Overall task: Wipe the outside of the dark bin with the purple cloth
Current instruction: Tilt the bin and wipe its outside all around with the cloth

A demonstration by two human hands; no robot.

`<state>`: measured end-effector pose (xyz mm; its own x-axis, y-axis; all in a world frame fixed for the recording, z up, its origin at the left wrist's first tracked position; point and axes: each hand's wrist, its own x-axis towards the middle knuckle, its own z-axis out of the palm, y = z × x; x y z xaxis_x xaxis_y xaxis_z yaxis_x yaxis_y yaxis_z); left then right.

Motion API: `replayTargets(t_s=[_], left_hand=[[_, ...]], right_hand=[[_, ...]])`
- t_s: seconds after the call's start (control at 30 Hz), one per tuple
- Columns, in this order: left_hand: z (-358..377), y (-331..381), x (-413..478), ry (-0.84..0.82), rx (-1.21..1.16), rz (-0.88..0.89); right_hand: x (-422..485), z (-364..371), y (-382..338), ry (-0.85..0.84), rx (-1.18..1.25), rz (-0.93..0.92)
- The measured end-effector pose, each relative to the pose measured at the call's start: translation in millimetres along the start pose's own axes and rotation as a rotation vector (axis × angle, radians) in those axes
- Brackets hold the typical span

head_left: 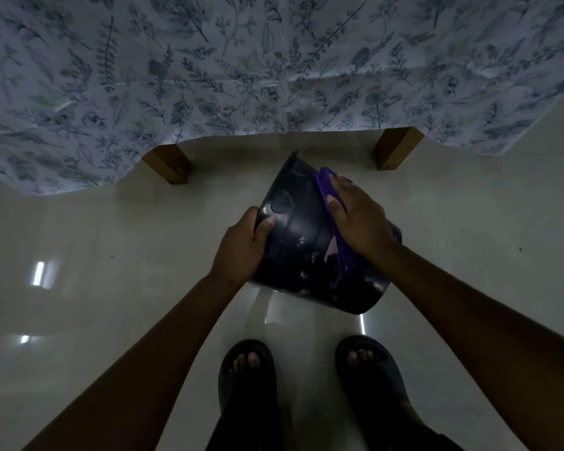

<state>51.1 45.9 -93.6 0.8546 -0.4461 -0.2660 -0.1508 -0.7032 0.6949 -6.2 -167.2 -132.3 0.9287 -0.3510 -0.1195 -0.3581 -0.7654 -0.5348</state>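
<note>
The dark glossy bin point(302, 242) is held tilted in the air above the floor, its open end pointing away from me. My left hand point(245, 247) grips its left side near the rim, thumb on the outer wall. My right hand point(360, 219) lies flat on the bin's right outer wall and presses the purple cloth point(334, 222) against it. A strip of the cloth hangs down past my wrist over the bin's lower side. The bin's inside is hidden.
A table draped in a floral cloth point(274, 66) fills the top of the view, with two wooden legs point(170, 166) point(398, 148) just beyond the bin. Glossy pale floor tiles point(111, 239) lie below. My feet in dark slippers point(246, 372) stand under the bin.
</note>
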Motion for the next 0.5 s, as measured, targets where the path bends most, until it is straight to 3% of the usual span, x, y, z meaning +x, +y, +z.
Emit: replayTargets(t_s=[0.1,0.27,0.33,0.43,0.5], left_hand=[[0,2,10,0.084,0.066,0.008],[1,14,26,0.064,0.030,0.027],[0,15,28,0.041,-0.006,0.036],[1,17,29,0.029,-0.017,0.021],[3,18,29,0.055,0.006,-0.005]], right_hand=[[-36,11,-12,0.011,-0.075,-0.043],[-105,34,-16,-0.078,-0.320,-0.454],[-82,27,-15,-0.070,-0.294,-0.396],[-27,8,-18,0.000,-0.070,-0.117],[-10,4,-19,-0.002,0.026,-0.027]])
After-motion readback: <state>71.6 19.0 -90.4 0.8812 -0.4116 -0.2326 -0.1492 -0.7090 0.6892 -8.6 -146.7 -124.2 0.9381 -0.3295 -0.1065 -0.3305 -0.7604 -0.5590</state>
